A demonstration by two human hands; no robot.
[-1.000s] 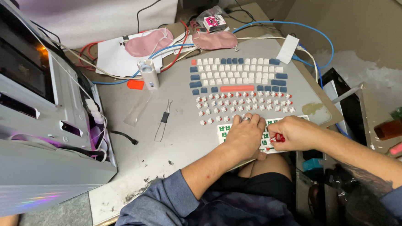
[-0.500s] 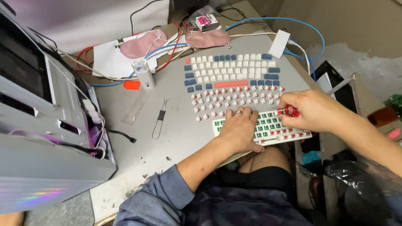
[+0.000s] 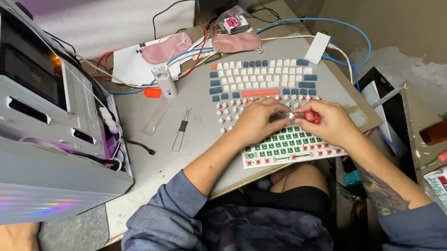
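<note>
Hands [image 3: 258,121] [image 3: 330,123] work keyboard [image 3: 289,144] switches.

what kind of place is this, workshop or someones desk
Probably a home hobby desk used for electronics work, not a shop. A bare green keyboard circuit board lies under both hands, a silver open computer case stands beside it, and pink padded eye masks sit among loose cables.

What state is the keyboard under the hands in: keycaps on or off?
Off: the keyboard shows bare green board and red switches, and loose keycaps lie beyond it. The right hand pinches a red tool.
</note>
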